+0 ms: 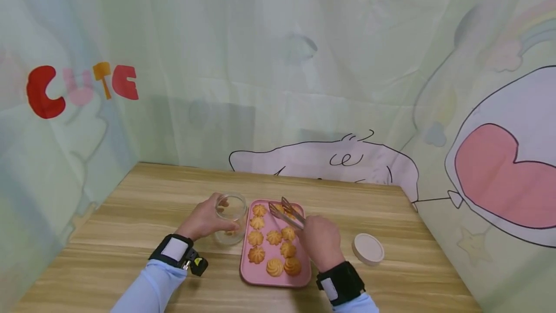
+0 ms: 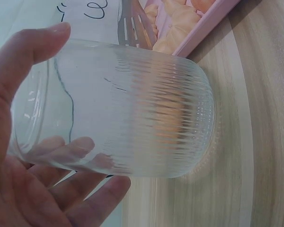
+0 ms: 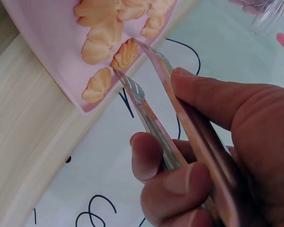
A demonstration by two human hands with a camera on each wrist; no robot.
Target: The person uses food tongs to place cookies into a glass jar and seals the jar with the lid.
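Note:
My left hand (image 1: 204, 220) grips a clear glass jar (image 1: 231, 206) by its upper part, thumb on one side and fingers on the other. The jar has a ribbed lower wall and stands upright and lidless left of the tray; an orange-brown shape (image 2: 169, 116) shows inside near its bottom. In my right hand (image 1: 322, 241) is a pair of metal serving tongs (image 3: 187, 116), their arms spread apart. The tong tips are over the far end of a pink tray (image 1: 261, 278), one at each side of a small piped cookie (image 3: 125, 55). Several more golden cookies (image 1: 274, 237) lie on the tray.
A round white lid (image 1: 368, 248) lies on the wooden table (image 1: 152, 197) to the right of my right hand. A printed cloth curtain (image 1: 195, 71) hangs behind the table and along both sides.

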